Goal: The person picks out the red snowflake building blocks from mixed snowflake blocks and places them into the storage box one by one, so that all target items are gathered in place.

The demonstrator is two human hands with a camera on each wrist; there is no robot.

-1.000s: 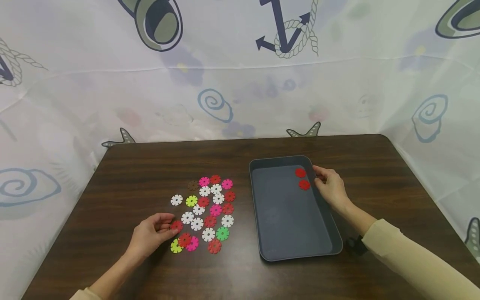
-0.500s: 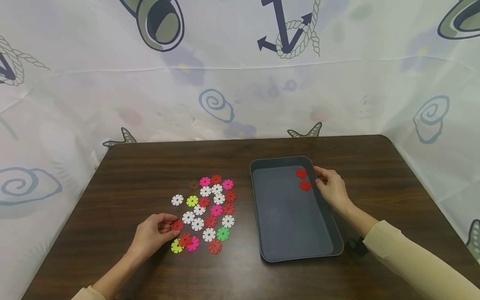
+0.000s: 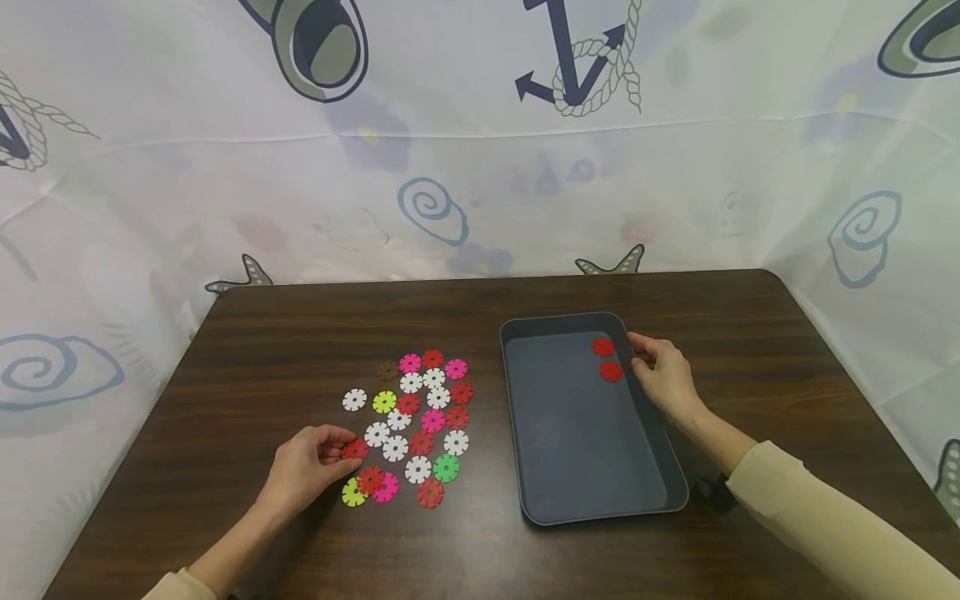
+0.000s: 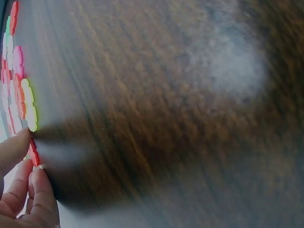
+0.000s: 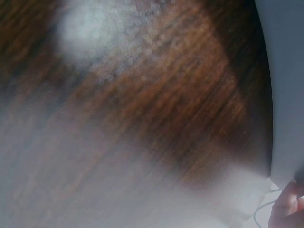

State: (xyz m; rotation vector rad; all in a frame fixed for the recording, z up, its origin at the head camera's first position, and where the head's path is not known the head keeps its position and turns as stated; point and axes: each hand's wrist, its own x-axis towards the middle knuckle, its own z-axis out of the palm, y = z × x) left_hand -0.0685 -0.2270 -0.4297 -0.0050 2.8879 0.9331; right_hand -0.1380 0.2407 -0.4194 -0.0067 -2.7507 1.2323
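Observation:
At the left edge of a spread of flower-shaped notched plastic discs, my left hand (image 3: 306, 467) pinches a red notched disc (image 3: 356, 450) between thumb and fingers. That red disc (image 4: 33, 156) shows edge-on between the fingertips in the left wrist view. My right hand (image 3: 666, 377) grips the right rim of a dark grey rectangular tray (image 3: 592, 454), near its far corner. Two red notched discs (image 3: 607, 359) lie in the tray by that corner. The tray's outer wall (image 5: 289, 95) runs along the right side of the right wrist view, with my fingers at its lower end.
White, pink, red, yellow, brown and green discs lie close together on the dark wooden table (image 3: 225, 400), some overlapping. One white disc (image 3: 355, 400) sits apart at the left. A patterned white cloth (image 3: 480, 167) hangs behind the table and along its sides.

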